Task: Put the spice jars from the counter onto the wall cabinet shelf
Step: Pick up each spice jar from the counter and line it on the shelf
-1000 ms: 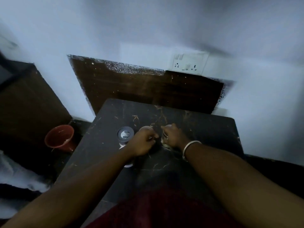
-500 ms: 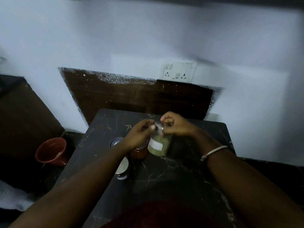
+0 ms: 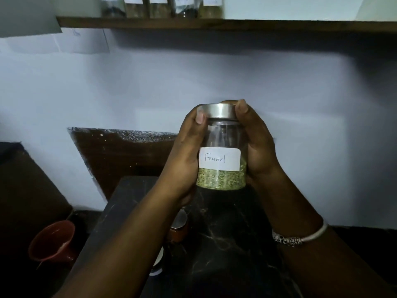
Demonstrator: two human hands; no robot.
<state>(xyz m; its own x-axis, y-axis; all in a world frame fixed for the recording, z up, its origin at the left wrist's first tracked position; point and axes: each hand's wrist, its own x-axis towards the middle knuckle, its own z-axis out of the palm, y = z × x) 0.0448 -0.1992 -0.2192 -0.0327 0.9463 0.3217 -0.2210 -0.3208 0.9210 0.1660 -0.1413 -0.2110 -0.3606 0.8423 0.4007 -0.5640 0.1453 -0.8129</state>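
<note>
While both hands cupped it from opposite sides, the fennel jar (image 3: pixel 221 151) stood upright in the air above the dark marbled table (image 3: pixel 225 244), well below the wooden shelf (image 3: pixel 214 24). It was clear glass with a steel lid (image 3: pixel 217 111), a white handwritten label reading "Fennel" and a layer of green seeds at the bottom. The left hand (image 3: pixel 187 151) wrapped the jar's left side, its thumb pressed against the lid's edge; the right hand (image 3: pixel 257 147) wrapped the right side, thumb likewise at the lid, its fingers curled behind the glass and mostly hidden. Both forearms rose steeply from the bottom of the view, and a silver bangle (image 3: pixel 298 238) circled the right wrist. Under the left forearm a red-filled jar (image 3: pixel 179 229) stood on the table. On the shelf, a row of labelled jars (image 3: pixel 163 7) stood side by side. A red cup (image 3: pixel 52 241) sat low to the table's left.
</note>
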